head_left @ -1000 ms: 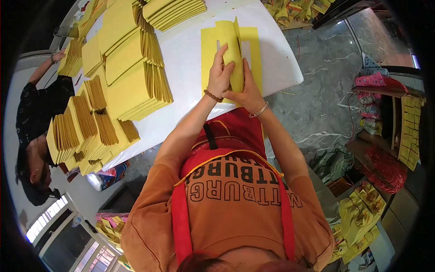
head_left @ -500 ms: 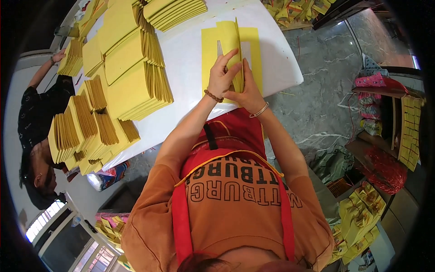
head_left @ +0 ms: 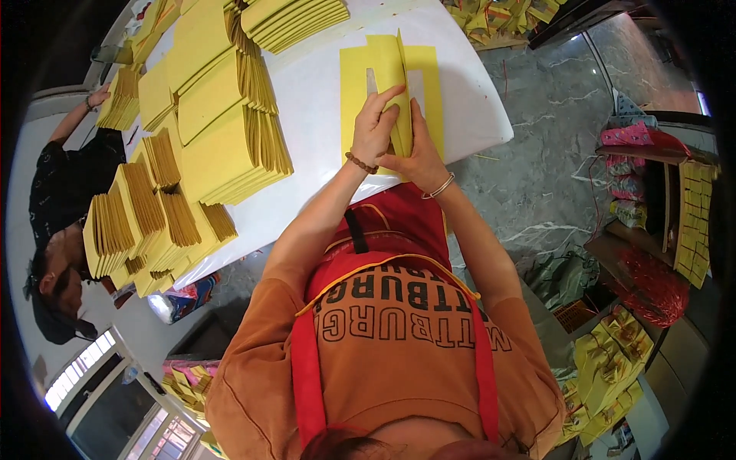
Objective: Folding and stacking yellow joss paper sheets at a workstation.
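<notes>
A folded yellow paper sheet (head_left: pixel 386 57) stands up in a raised fold on top of a flat yellow sheet (head_left: pixel 428 65) on the white table. White strips show beside the fold. My left hand (head_left: pixel 374 126) grips the fold from its left side, index finger stretched across the paper and thumb bent below it. Along the fold's right side lies my right hand (head_left: pixel 420 153), fingers pointing away from me, thumb reaching toward my left hand. The paper's near end is partly hidden between my hands.
Stacks of folded yellow paper (head_left: pixel 218 146) fill the left of the white table (head_left: pixel 314 92). At the far left, a person in black (head_left: pixel 77 180) holds a yellow bundle (head_left: pixel 120 100). On the right are a red stringy bundle (head_left: pixel 652 287) and piled yellow papers (head_left: pixel 609 368).
My left thumb has drawn in and the index finger shifted slightly along the paper. My right hand stays nearly still. The other person's head has moved a little.
</notes>
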Motion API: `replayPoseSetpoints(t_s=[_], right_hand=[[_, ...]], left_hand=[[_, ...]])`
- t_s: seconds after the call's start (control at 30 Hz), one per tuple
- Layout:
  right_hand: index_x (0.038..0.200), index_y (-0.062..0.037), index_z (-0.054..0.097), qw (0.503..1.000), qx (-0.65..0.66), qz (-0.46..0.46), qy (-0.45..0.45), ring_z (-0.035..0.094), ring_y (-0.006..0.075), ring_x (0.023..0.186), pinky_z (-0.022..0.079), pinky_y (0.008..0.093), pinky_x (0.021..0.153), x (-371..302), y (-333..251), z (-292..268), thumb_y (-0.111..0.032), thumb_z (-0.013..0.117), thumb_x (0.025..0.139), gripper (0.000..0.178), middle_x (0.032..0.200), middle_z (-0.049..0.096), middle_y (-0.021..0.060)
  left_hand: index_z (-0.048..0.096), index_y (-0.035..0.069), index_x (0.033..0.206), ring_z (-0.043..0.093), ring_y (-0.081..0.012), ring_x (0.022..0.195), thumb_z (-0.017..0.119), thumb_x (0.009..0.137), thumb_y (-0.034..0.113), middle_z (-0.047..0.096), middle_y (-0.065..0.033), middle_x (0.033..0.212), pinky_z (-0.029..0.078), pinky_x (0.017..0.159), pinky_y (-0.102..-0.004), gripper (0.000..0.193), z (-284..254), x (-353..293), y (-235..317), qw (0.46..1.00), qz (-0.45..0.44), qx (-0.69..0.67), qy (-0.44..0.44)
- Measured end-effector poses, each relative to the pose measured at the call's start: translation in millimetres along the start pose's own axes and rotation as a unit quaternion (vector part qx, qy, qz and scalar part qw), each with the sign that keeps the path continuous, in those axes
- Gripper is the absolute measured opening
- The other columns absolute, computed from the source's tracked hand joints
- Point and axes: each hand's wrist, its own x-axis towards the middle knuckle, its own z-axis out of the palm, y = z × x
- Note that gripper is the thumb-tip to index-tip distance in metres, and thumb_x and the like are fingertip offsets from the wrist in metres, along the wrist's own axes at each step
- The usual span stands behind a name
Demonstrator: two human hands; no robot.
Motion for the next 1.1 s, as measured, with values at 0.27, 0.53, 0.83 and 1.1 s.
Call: replayPoseSetpoints(t_s=[0.27, 0.53, 0.83, 1.1], right_hand=[[0.137, 0.0088, 0.004, 1.000, -0.005, 0.003, -0.003, 0.023, 0.0294, 0.130, 0.023, 0.0348, 0.105, 1, -5, -1, -0.041, 0.079, 0.059, 0.120, 0.138, 0.021, 0.0234], [0.137, 0.0082, 0.003, 1.000, -0.007, -0.005, 0.003, 0.020, 0.0287, 0.132, 0.022, 0.0349, 0.106, 1, 0, 1, -0.040, 0.080, 0.059, 0.120, 0.140, 0.019, 0.0230], [0.137, 0.0087, 0.003, 1.000, -0.002, -0.002, -0.002, 0.020, 0.0287, 0.131, 0.023, 0.0348, 0.106, 1, -3, 0, -0.039, 0.080, 0.059, 0.119, 0.139, 0.019, 0.0229], [0.137, 0.0090, 0.002, 1.000, -0.003, 0.001, -0.005, 0.023, 0.0283, 0.130, 0.024, 0.0344, 0.105, 1, -2, 1, -0.038, 0.080, 0.060, 0.118, 0.139, 0.020, 0.0224]], left_hand=[[0.056, 0.004, 0.113, 0.054, -0.0165, 0.090, 0.052, 0.083, 0.004, 0.053, -0.0086, 0.096, 0.042, 0.076, -0.0247, 0.030, 2, 1, -1, 0.999, 0.030, 0.010, 0.022], [0.056, 0.002, 0.113, 0.054, -0.0154, 0.088, 0.059, 0.083, 0.011, 0.053, -0.0082, 0.097, 0.043, 0.074, -0.0252, 0.031, 4, 0, -3, 0.999, 0.028, 0.033, 0.021], [0.055, 0.000, 0.114, 0.052, -0.0129, 0.083, 0.059, 0.084, 0.011, 0.051, -0.0067, 0.094, 0.043, 0.069, -0.0229, 0.033, 1, 0, -8, 1.000, -0.014, -0.011, 0.018], [0.051, 0.000, 0.116, 0.052, -0.0153, 0.093, 0.052, 0.084, 0.003, 0.053, -0.0081, 0.099, 0.042, 0.081, -0.0255, 0.032, 1, 0, -15, 0.997, -0.022, -0.065, 0.028]])
